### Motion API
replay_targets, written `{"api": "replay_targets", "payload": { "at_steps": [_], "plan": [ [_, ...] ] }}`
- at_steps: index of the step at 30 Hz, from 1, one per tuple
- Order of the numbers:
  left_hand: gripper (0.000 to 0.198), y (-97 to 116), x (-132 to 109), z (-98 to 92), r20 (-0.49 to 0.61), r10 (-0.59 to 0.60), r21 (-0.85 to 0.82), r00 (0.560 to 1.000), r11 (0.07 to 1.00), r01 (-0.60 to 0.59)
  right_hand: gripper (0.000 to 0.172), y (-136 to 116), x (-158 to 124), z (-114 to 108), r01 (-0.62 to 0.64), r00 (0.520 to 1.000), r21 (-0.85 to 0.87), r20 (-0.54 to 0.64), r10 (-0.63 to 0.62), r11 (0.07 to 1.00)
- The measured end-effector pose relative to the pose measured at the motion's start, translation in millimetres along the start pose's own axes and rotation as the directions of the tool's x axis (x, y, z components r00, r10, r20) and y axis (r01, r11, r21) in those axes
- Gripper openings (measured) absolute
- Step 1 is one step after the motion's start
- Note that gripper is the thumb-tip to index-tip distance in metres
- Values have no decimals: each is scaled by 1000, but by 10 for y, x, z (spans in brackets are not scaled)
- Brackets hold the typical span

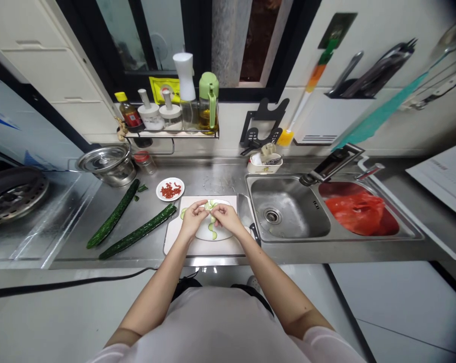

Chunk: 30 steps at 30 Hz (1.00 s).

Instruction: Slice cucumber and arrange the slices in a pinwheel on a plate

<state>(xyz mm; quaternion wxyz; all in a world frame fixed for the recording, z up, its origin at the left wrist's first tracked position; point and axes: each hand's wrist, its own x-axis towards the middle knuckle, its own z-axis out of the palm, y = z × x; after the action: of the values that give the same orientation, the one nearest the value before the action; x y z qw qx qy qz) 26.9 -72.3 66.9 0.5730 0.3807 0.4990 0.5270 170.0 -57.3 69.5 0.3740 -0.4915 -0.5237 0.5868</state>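
A white plate (pixel 207 233) lies on a white cutting board (pixel 208 245) at the counter's front edge, with thin cucumber slices (pixel 214 203) laid around its rim. My left hand (pixel 192 217) and my right hand (pixel 224 217) meet over the plate, fingers pinched together on a pale cucumber slice (pixel 210 218) between them. A cleaver (pixel 246 212) rests flat on the board's right side, just right of my right hand.
Two whole cucumbers (pixel 114 214) (pixel 140 232) lie left of the board. A small dish of red pieces (pixel 170 190) sits behind it. A steel sink (pixel 288 209) is to the right, with a red bag (pixel 358 212) in the second basin. A steel pot (pixel 107 164) and a condiment rack (pixel 171 132) stand at the back.
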Motion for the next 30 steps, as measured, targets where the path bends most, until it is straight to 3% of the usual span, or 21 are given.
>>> {"api": "replay_targets", "payload": {
  "at_steps": [13, 19, 25, 30],
  "plan": [
    [47, -43, 2, -4, -14, -8, -12, 1000, 1000, 8, 12, 51, 27, 4, -46, 999, 4, -3, 46, 999],
    [44, -80, 22, -23, -51, -125, -6, 991, 992, 124, 12, 140, 55, -125, -41, 996, -69, 77, 47, 997],
    [41, -280, 22, -97, -41, -84, 61, 996, 994, 87, 11, 372, 150, -239, 134, 987, -262, 126, -104, 956],
    [26, -549, -50, -200, -46, -38, 337, 998, 940, 51, 7, 527, 132, -248, 179, 979, -506, 177, -101, 844]
  ]
}}
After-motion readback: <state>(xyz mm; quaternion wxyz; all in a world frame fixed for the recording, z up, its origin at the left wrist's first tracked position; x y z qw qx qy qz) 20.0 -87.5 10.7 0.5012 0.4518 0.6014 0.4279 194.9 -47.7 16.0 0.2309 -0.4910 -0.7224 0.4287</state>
